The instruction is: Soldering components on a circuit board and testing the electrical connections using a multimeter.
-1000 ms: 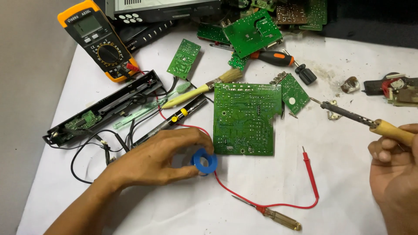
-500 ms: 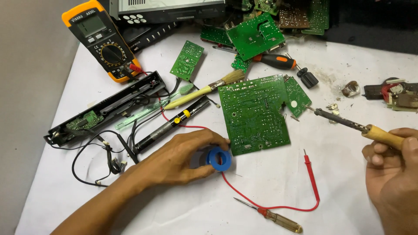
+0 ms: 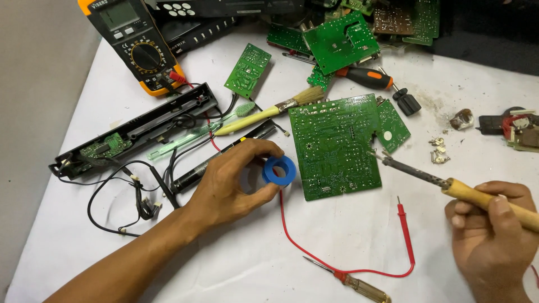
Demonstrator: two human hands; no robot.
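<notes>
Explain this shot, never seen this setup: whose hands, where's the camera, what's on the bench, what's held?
One view, from a camera worn on the person's head, looking down at their own two bare hands; no robot. The left hand has its grip on a small blue spool. The right hand holds a wooden-handled soldering iron, tip at the edge of the large green circuit board. On the white table lie a yellow multimeter with a red probe lead, a brush, screwdrivers, smaller boards and a black casing.
</notes>
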